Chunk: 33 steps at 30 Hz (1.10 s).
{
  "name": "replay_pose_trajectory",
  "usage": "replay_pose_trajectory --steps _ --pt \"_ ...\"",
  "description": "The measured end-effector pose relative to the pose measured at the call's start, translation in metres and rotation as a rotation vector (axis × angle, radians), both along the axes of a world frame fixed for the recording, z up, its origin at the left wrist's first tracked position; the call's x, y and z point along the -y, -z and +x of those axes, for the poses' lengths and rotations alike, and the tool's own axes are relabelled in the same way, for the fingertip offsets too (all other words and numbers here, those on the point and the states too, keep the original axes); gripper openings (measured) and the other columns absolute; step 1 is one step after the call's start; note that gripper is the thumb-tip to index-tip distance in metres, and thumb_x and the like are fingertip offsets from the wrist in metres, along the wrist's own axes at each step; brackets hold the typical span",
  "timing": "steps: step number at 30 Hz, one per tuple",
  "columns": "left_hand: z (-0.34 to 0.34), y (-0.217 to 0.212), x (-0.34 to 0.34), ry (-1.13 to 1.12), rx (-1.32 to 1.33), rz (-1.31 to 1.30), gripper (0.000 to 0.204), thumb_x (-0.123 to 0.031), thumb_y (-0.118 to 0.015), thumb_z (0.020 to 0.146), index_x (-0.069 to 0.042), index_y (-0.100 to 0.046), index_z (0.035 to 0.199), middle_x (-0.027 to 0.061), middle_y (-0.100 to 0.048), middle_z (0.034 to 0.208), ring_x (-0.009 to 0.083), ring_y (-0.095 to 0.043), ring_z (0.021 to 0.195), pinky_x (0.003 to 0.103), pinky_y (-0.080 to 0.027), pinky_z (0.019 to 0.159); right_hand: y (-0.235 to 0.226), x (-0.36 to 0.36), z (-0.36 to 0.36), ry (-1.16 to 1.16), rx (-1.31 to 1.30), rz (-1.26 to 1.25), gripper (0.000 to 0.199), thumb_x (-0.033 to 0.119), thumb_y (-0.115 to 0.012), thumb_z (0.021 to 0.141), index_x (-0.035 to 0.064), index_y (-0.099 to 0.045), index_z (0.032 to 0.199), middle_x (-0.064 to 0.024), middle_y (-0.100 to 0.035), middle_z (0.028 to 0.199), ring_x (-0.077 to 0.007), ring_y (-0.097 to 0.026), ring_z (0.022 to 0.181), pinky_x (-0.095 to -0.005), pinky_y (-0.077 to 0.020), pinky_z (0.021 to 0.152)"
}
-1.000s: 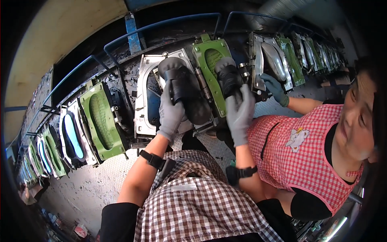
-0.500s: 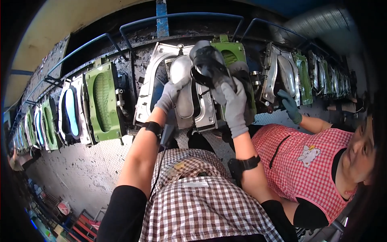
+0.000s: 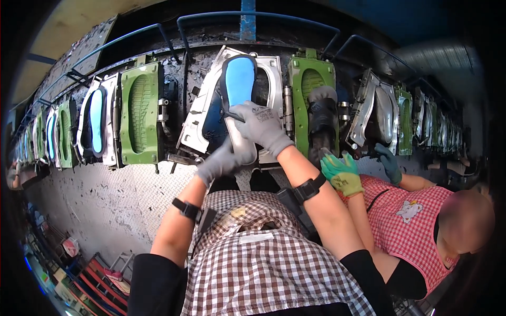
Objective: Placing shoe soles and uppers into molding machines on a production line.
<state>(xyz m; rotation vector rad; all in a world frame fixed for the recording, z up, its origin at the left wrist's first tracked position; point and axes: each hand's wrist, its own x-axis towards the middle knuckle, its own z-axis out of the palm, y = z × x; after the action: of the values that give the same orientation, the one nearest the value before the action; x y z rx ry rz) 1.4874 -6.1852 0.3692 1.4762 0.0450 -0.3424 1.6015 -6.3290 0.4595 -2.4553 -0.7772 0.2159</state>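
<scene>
A dark shoe upper with a light blue sole face (image 3: 240, 76) covers the far part of a silver metal shoe last (image 3: 235, 136), inside an opened silver mould frame (image 3: 197, 124). My right hand (image 3: 261, 125), in a grey glove, is closed on the upper's near edge, where a dark strap or edge sticks out between the fingers. Around the near heel end of the last, my left hand (image 3: 222, 162), also grey-gloved, is wrapped. Its fingertips are partly hidden. Just right of the frame lies a green mould half (image 3: 303, 100), with a black and grey shoe upper (image 3: 322, 118) over its right side.
More opened moulds line the bench both ways, including a green half (image 3: 139, 113) and a blue-faced last (image 3: 96, 121) on the left. A co-worker's green-gloved hand (image 3: 342, 174) is close to my right forearm. Blue metal rails (image 3: 258, 16) run behind the moulds.
The upper, held bunched above the last before, now sits over its far part with the blue face up. My right hand came left and nearer; my left slid to the heel end. The co-worker's green glove appeared.
</scene>
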Motion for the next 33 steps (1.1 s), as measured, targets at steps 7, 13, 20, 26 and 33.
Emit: replay_pose_trajectory --steps 7,13,20,26,33 --pt "-0.042 -0.003 0.022 -0.131 -0.522 -0.228 0.046 0.004 -0.067 0.089 -0.002 -0.057 0.134 0.0058 -0.070 0.101 0.0165 -0.070 0.081 0.030 -0.060 0.067 0.042 0.038 -0.097 -0.011 -0.229 0.136 0.031 0.035 -0.069 0.093 0.0146 -0.071 0.117 -0.0113 -0.069 0.107 -0.0348 -0.070 0.099 -0.0464 -0.0546 0.087" --pt "-0.035 0.003 -0.018 -0.466 -0.231 -0.151 0.067 -0.006 -0.067 0.092 0.005 -0.039 0.152 0.0078 -0.067 0.110 0.0130 -0.063 0.091 0.025 -0.054 0.081 0.007 0.037 -0.065 0.120 -0.353 0.142 0.046 0.040 -0.064 0.097 0.0064 -0.065 0.128 -0.0211 -0.068 0.116 -0.0374 -0.067 0.111 -0.0442 -0.0528 0.095" --pt "0.026 -0.031 0.012 -0.692 -0.296 -0.262 0.098 -0.042 -0.076 0.089 0.007 -0.027 0.157 0.0228 -0.054 0.141 0.0306 -0.057 0.121 0.041 -0.050 0.101 0.026 0.013 -0.043 0.427 -0.513 -0.034 0.066 0.043 -0.059 0.096 0.0028 -0.047 0.146 -0.0293 -0.066 0.128 -0.0454 -0.063 0.119 -0.0530 -0.0483 0.101" --pt "-0.007 -0.033 0.029 -0.730 -0.210 0.100 0.095 -0.041 -0.072 0.091 0.011 -0.026 0.157 0.0263 -0.049 0.148 0.0314 -0.056 0.126 0.038 -0.048 0.104 0.027 0.022 -0.049 0.440 -0.580 0.210 0.074 0.037 -0.067 0.097 -0.0017 -0.040 0.154 -0.0183 -0.072 0.100 -0.0316 -0.070 0.096 -0.0434 -0.0530 0.088" --pt "0.060 -0.019 0.002 -0.448 -0.206 -0.349 0.061 -0.033 -0.073 0.093 0.001 -0.054 0.139 0.0127 -0.065 0.124 0.0210 -0.063 0.105 0.035 -0.054 0.091 0.052 0.019 -0.047 0.440 -0.477 0.293 0.060 0.033 -0.064 0.094 0.0073 -0.050 0.147 -0.0190 -0.074 0.100 -0.0376 -0.072 0.095 -0.0483 -0.0540 0.086"
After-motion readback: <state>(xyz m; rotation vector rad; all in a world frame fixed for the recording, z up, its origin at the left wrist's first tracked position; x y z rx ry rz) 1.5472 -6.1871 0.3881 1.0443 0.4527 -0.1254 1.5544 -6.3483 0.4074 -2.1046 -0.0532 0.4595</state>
